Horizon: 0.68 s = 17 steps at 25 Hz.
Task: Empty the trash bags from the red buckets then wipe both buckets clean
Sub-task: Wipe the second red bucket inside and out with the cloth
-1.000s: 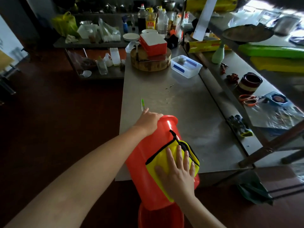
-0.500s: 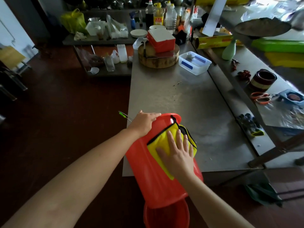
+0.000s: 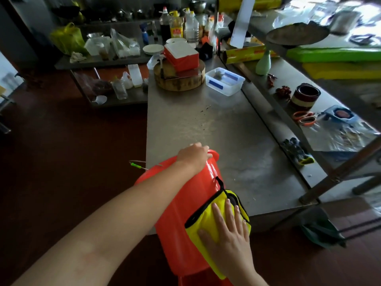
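Off the near-left corner of the bench (image 3: 206, 124), a wire handle with a green grip (image 3: 136, 164). Next, left hand (image 3: 193, 157) curled over the rim of the red bucket (image 3: 185, 203), gripping it. Bucket tilted, rim over the bench's near edge. Further right, yellow cloth (image 3: 206, 221) pressed flat against the bucket's side under right hand (image 3: 228, 238), fingers straight and slightly spread.

Two red buckets: one tilted bucket (image 3: 185, 213), one lower bucket (image 3: 195, 282) at its 6 o'clock; two hands, left hand (image 3: 193, 157) and right hand (image 3: 228, 238); one yellow cloth (image 3: 206, 217); one chopping block (image 3: 179, 82) at 12 o'clock; one clear tub (image 3: 224, 81); one pair of scissors (image 3: 305, 118) at 2 o'clock.
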### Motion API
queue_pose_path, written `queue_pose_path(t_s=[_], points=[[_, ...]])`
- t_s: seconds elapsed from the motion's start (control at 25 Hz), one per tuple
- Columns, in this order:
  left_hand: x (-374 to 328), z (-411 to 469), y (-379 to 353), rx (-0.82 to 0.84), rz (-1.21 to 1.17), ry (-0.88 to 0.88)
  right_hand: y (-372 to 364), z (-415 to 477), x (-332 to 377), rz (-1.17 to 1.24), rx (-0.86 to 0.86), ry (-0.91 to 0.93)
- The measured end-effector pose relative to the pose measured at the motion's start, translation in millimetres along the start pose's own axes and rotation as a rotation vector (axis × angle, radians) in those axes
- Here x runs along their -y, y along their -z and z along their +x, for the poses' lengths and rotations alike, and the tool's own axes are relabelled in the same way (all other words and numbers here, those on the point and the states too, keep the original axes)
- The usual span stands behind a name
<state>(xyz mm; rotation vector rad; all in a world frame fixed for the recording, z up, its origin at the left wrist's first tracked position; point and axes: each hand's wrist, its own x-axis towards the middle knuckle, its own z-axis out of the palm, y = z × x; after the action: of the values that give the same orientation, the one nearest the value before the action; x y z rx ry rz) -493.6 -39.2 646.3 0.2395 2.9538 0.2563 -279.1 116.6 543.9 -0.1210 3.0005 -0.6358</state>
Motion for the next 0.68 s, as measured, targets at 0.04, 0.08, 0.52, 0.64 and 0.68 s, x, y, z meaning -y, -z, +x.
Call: queue_pose_path(t_s=[0.04,0.08,0.52,0.64,0.68], points=[[-2.0,3.7,-3.0,-0.021,0.024,0.028,-1.4,1.7,0.3,0.007,-0.007,-0.008],[-1.4,5.7,-4.0,-0.042,0.028,0.044,-2.3,3.8,0.0,0.016,-0.003,-0.017],[24.5,-43.0,-19.3,-0.267,-0.622,-0.166,58.3,101.7,12.9,-0.109,-0.085,-0.064],[33.9,-54.1,-21.4,-0.229,-0.628,-0.138,54.7,115.1,30.5,-0.129,-0.101,-0.026],[38.3,-55.0,-16.8,-0.211,-0.622,-0.135,51.3,115.4,36.9,-0.131,-0.109,-0.009]])
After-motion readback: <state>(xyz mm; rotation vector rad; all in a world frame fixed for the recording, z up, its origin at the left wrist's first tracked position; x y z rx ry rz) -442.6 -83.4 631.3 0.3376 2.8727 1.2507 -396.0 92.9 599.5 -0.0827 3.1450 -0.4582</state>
